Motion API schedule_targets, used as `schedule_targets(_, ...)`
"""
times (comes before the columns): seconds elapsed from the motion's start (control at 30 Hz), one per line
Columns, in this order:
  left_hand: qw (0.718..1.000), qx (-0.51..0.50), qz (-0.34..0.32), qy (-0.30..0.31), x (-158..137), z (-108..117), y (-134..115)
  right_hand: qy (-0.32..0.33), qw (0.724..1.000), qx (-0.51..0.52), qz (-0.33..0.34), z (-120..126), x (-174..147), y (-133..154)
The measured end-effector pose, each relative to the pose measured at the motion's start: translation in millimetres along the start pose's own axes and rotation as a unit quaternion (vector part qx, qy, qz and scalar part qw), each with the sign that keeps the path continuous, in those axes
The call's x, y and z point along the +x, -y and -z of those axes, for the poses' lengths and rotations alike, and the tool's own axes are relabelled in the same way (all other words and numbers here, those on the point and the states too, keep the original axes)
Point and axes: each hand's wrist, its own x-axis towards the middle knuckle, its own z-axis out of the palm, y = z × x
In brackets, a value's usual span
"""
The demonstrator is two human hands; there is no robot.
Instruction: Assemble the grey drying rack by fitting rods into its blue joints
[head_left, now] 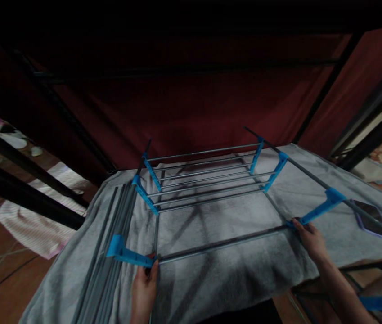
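Note:
A partly assembled rack of grey metal tubes and blue plastic brackets lies on a grey cloth. My left hand (144,284) is closed around the inner end of the near left blue bracket (132,255), where a cross tube (224,243) meets it. At the other end of that tube, my right hand (310,238) grips the near right blue bracket (324,208). Farther back, several thin cross tubes (207,181) span two pairs of blue brackets. The long right side tube (308,175) passes through the brackets on that side. My fingertips partly hide both near joints.
Several loose grey tubes (110,252) lie side by side on the grey cloth (64,270), left of the rack. A phone (373,218) rests at the right, partly under the side tube. Dark metal posts (35,193) and a dark red panel (191,112) enclose the far side.

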Motion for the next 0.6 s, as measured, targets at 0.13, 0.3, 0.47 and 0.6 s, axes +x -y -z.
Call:
schedule_targets(0.13, 1.0, 0.002, -0.024, 0.012, -2, 3, 2, -0.02, 1.0, 0.004, -0.017, 1, -1, 1)
schedule_targets(0.3, 0.998, 0.019, -0.049, 0.022, -4, 10, 3, -0.002, 0.999, -0.008, -0.041, 6, -5, 10)
schedule_targets(0.47, 0.997, 0.051, -0.055, 0.029, -7, 9, 8, -0.04, 0.995, -0.053, -0.076, 4, -13, 23)
schedule_targets(0.6, 0.997, 0.047, -0.049, 0.036, -10, 9, 11, -0.034, 0.994, -0.058, -0.081, 4, -16, 23)
